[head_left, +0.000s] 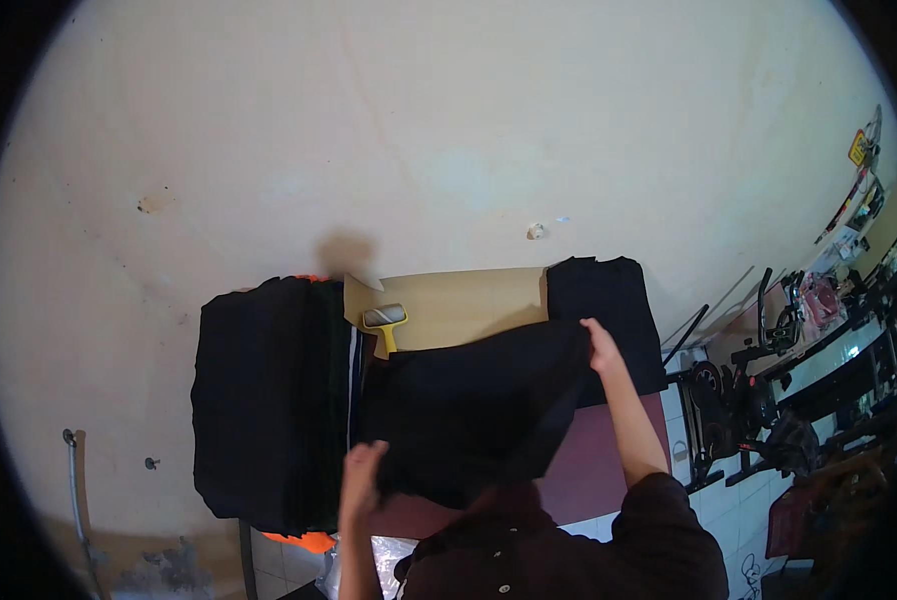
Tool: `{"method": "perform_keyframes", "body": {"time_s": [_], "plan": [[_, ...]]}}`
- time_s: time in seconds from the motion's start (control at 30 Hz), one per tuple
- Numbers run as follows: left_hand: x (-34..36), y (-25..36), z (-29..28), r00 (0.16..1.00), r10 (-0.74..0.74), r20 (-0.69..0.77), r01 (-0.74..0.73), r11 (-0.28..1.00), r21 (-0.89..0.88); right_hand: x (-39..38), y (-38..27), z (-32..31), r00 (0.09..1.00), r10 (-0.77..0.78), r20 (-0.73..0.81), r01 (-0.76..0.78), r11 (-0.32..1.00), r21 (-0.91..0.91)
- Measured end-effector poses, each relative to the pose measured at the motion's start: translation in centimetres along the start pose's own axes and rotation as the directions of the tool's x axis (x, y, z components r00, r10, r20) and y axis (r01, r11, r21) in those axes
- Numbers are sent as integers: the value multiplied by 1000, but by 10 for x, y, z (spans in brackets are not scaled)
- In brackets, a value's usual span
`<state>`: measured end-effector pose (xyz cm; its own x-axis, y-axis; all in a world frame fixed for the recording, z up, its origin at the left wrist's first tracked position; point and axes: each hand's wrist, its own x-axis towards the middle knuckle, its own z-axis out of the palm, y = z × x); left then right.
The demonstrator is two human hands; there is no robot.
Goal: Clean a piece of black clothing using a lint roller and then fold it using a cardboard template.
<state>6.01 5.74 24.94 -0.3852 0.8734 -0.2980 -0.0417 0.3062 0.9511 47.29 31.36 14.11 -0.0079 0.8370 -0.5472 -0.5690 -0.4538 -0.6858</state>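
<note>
Holding a black cloth (479,415) outspread above the maroon table (609,455), near the middle of the view; clamping its 2 o'clock corner in the right hand (601,345), with fingers closed on the fabric; curling the left hand (361,472) at its 8 o'clock edge, too dim to tell whether clamped or merely touching; facing tan cardboard (469,300) at 12 o'clock, with a yellow-handled roller (384,318) between 10 and 11; flanked at 9 o'clock by a thick dark cloth stack (254,400), with orange fabric (304,541) beneath; flanked between 1 and 2 by a second black cloth (601,290); seeing an exercise bike (754,400) at 3 o'clock, well apart.
</note>
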Motion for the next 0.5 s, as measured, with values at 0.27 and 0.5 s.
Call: {"method": "perform_keyframes", "body": {"time_s": [0.27, 0.5], "plan": [[1, 62, -149, 865, 95, -493, -408, 705, -580, -210, -122, 33, 835, -469, -287, 536, 810, 236], [-16, 139, -146, 844, 202, -496, -491, 663, -565, -304, -191, 2, 466, -877, 119, 861, 480, 168]]}}
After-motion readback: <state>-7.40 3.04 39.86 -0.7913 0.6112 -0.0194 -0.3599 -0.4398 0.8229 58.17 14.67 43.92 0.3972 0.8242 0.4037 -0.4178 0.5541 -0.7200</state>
